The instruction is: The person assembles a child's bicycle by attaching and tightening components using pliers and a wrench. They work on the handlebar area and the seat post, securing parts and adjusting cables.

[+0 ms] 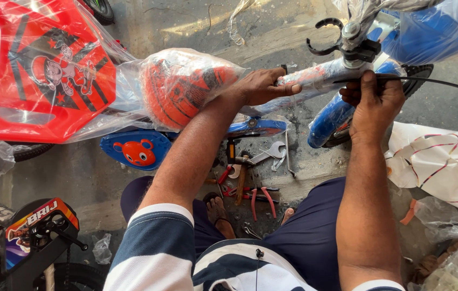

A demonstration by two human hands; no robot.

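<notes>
A small blue children's bicycle wrapped in clear plastic lies across the concrete floor in front of me. My left hand [264, 86] grips its plastic-wrapped top tube [320, 75], next to the orange saddle [183, 86] in its bag. My right hand [372, 99] is closed around a thin black cable [444, 83] just below the head tube and its black clamp [355, 48]. The blue front mudguard [331, 121] sits under that hand.
Wrenches, pliers with red handles and a hammer [250, 178] lie on the floor between my sandalled feet. A red plastic front plate [40, 70] is at upper left, a blue chain guard with an orange bear [137, 151] below it, another bicycle [29, 237] at lower left, crumpled paper [444, 161] at right.
</notes>
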